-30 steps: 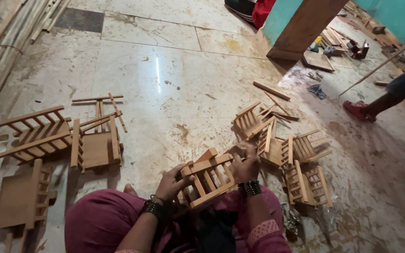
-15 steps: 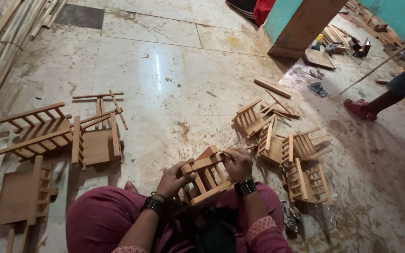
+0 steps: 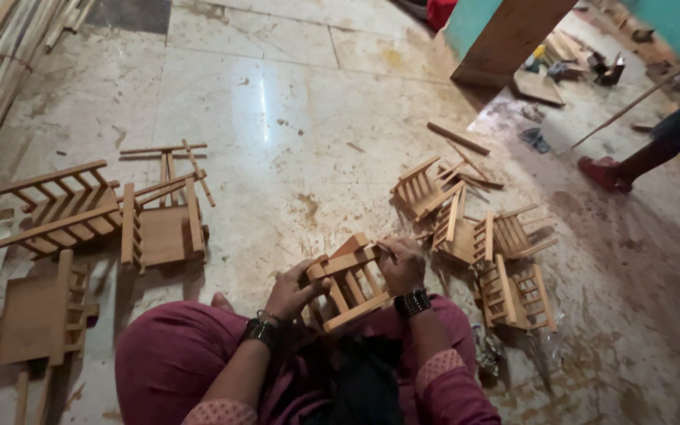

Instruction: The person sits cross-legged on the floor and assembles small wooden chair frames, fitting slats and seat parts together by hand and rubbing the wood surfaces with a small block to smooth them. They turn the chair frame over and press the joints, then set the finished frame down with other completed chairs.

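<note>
Left hand: fingers curled on wooden rack, steadying it over the lap.
Right hand: fingers clasp the rack's upper edge.

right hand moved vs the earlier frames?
Yes, slightly. The right hand has slid left along the small wooden frame, away from the pile of slatted pieces on the floor, which keeps its place. The left hand grips the frame's other side.

A small pale wooden slatted rack, unfinished, tilts on the lap at lower centre, gripped at both sides.
</note>
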Action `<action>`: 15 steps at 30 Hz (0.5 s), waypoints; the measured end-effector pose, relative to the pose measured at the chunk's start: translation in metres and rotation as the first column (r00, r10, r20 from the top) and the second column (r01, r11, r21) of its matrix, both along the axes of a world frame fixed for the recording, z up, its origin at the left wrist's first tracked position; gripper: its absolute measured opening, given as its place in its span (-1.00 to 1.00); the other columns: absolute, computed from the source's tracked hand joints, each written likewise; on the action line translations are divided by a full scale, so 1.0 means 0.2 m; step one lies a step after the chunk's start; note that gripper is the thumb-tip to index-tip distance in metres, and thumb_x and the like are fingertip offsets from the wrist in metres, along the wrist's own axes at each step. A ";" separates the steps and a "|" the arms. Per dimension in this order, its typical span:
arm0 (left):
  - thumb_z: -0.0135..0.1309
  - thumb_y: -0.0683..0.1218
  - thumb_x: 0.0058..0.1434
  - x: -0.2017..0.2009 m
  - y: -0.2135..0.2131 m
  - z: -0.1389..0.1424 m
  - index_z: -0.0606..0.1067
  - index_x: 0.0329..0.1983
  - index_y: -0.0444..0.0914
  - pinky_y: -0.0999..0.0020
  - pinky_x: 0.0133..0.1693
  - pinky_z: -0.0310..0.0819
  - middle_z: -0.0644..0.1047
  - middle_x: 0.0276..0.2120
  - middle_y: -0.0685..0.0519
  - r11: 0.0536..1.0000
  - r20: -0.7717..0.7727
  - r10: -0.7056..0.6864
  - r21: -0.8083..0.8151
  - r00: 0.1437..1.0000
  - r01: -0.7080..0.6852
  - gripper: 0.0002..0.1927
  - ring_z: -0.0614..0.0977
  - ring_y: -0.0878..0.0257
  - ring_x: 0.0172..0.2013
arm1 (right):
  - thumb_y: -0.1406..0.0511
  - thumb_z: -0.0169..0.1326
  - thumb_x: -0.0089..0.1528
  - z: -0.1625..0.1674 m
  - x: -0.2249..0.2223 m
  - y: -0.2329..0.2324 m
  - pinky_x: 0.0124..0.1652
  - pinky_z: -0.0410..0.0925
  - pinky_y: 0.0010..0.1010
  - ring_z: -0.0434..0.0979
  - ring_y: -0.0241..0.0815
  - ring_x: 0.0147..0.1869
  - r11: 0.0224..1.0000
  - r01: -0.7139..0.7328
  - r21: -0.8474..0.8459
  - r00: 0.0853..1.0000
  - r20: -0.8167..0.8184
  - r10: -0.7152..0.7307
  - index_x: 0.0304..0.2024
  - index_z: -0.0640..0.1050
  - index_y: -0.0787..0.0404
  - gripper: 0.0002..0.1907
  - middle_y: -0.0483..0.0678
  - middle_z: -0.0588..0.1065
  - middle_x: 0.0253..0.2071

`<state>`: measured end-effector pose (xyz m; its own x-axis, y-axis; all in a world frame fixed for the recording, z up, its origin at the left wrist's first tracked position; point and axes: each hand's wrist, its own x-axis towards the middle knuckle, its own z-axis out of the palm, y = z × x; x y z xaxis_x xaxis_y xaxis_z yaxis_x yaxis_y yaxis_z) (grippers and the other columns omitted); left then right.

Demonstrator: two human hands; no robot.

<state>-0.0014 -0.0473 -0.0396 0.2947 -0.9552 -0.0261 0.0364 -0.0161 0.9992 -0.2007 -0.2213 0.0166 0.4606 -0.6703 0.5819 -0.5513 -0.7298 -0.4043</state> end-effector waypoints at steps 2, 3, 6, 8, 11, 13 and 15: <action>0.25 0.13 0.15 0.00 -0.01 -0.03 0.47 0.27 -0.19 0.34 0.00 0.57 0.67 -0.06 0.00 1.000 0.034 0.010 -0.020 0.999 -0.009 -0.36 0.69 0.28 -0.06 | 0.32 0.21 0.19 0.02 0.01 0.01 -0.07 0.42 -0.23 0.59 -0.04 -0.10 0.999 -0.029 -0.025 1.000 -0.002 0.029 -0.24 0.71 0.14 -0.89 -0.04 0.62 -0.25; 0.25 0.11 0.17 0.00 -0.02 -0.04 0.48 0.26 -0.21 0.33 0.02 0.56 0.66 -0.01 0.02 0.998 0.062 0.027 -0.064 0.998 -0.023 -0.38 0.67 0.28 -0.02 | 0.34 0.20 0.20 0.04 0.02 0.02 -0.07 0.42 -0.23 0.59 -0.04 -0.09 0.999 -0.040 -0.025 0.999 -0.008 0.040 -0.23 0.71 0.14 -0.88 -0.04 0.62 -0.24; 0.19 0.11 0.24 0.00 0.01 -0.06 0.46 0.32 -0.20 0.35 0.01 0.58 0.67 -0.05 0.00 1.000 0.048 -0.003 -0.009 0.999 0.003 -0.39 0.68 0.29 -0.05 | 0.37 0.16 0.21 0.08 0.02 0.10 -0.07 0.43 -0.22 0.58 -0.02 -0.07 0.998 -0.060 0.011 0.997 -0.049 0.060 -0.17 0.70 0.14 -0.83 -0.03 0.61 -0.22; 0.25 0.08 0.20 0.02 0.02 -0.05 0.47 0.31 -0.23 0.34 0.02 0.56 0.66 -0.04 -0.02 0.994 0.027 0.017 -0.107 0.999 -0.014 -0.37 0.66 0.28 -0.04 | 0.39 0.15 0.20 0.11 0.02 0.18 -0.08 0.42 -0.21 0.57 0.00 -0.07 0.994 -0.108 0.004 0.991 -0.079 0.108 -0.12 0.70 0.15 -0.78 -0.01 0.60 -0.21; 0.26 0.07 0.21 0.02 0.04 0.00 0.46 0.30 -0.24 0.34 0.03 0.57 0.67 -0.04 -0.03 0.994 -0.006 0.030 -0.107 1.000 -0.030 -0.38 0.66 0.27 -0.04 | 0.41 0.16 0.19 0.17 0.02 0.29 -0.08 0.42 -0.20 0.56 0.03 -0.07 0.982 -0.189 0.015 0.974 -0.125 0.189 -0.06 0.70 0.15 -0.72 -0.01 0.58 -0.21; 0.26 0.08 0.20 0.01 0.05 0.03 0.45 0.31 -0.23 0.34 0.03 0.57 0.66 -0.03 -0.03 0.995 -0.060 0.011 -0.101 0.998 -0.017 -0.36 0.66 0.26 -0.03 | 0.41 0.17 0.20 0.21 0.02 0.32 -0.08 0.43 -0.22 0.57 0.01 -0.07 0.975 -0.222 0.025 0.966 -0.128 0.223 -0.08 0.69 0.12 -0.75 -0.03 0.59 -0.18; 0.27 0.07 0.19 0.00 0.06 0.06 0.46 0.30 -0.23 0.34 0.06 0.52 0.64 0.01 -0.01 0.995 0.005 0.005 -0.099 1.000 -0.004 -0.37 0.64 0.26 0.01 | 0.42 0.17 0.19 0.25 0.02 0.33 -0.06 0.43 -0.19 0.57 0.02 -0.06 0.977 -0.203 -0.063 0.977 -0.074 0.199 -0.11 0.69 0.12 -0.77 -0.04 0.58 -0.19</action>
<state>-0.0011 -0.0347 -0.0274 0.2989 -0.9517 0.0700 0.0307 0.0830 0.9961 -0.1960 -0.1559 0.0665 0.6213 -0.5187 0.5873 -0.4146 -0.8536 -0.3153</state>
